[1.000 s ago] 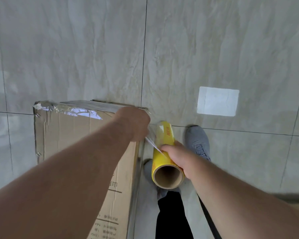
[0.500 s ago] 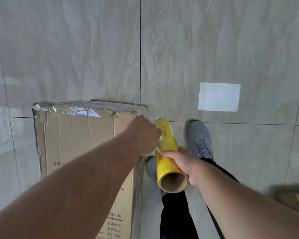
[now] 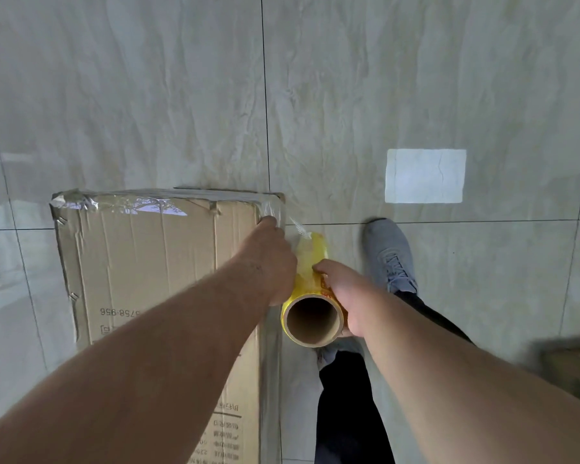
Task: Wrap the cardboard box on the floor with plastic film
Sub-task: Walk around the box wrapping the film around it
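While right hand (image 3: pixel 340 293) grips yellow film roll (image 3: pixel 310 296), left hand (image 3: pixel 272 259) presses film (image 3: pixel 275 209) on cardboard box (image 3: pixel 154 262) corner
Left fingers' curl hidden, can't tell; grey shoe (image 3: pixel 389 252) beside roll

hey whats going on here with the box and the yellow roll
A person is wrapping a cardboard box on the tiled floor in plastic film. The right hand grips the yellow film roll just beside the box's right edge. The left hand is at the box's far right corner, where a strand of film runs from the roll. Film already shines along the far edge; most of the top is bare cardboard.
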Demonstrator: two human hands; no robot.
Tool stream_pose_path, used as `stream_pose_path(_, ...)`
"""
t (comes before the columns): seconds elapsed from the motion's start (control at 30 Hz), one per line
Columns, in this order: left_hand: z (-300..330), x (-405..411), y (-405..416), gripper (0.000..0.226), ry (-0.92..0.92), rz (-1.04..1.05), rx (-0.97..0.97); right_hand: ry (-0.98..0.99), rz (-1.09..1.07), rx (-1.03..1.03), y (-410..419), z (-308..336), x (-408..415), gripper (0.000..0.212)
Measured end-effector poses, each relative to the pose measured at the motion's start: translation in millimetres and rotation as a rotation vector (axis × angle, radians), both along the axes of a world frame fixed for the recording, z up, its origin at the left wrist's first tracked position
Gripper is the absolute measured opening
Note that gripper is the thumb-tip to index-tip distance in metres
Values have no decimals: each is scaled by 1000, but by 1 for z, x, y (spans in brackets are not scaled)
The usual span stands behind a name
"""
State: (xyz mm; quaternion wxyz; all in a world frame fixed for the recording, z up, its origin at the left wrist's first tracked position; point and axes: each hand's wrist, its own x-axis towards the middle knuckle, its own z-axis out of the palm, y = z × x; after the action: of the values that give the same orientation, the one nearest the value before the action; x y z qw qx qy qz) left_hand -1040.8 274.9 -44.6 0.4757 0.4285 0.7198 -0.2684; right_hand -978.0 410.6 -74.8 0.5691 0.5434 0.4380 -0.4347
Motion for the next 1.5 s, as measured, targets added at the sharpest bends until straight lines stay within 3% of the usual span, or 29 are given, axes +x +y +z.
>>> stream_pose_path(0.17,1,-2,1,27,-9,21,-22,-61,-372,-42,7,1,25,61)
stream_pose_path(0.33,3,-3,2,31,11,28,-9,-15,-523,-69,1,-4,42,60)
stream_pose_path(0.47,1,4,4,53,-28,28,-20,51,-241,-67,10,-4,53,72)
stream_pose_path(0.7,12,11,15,41,-49,14,-82,201,418,33,17,-10,51,115)
stream_pose_path(0.8,13,13,14,28,-53,-47,-123,154,678,-32,7,3,22,107)
stream_pose_path(0.87,14,15,13,23,-44,-41,-127,172,781,-75,7,3,12,88)
stream_pose_path(0.97,10,17,15,17,-46,-10,-138,167,686,-179,9,-3,15,51)
stream_pose_path(1.13,1,22,18,29,-35,-54,-168,191,429,-224,-2,-8,23,39)
stream_pose_path(1.3,-4,28,9,36,35,-15,-113,58,9,-58,-8,-10,40,55)
stream_pose_path(1.5,-6,30,8,38,69,52,-52,-14,-366,-94,-6,-3,70,57)
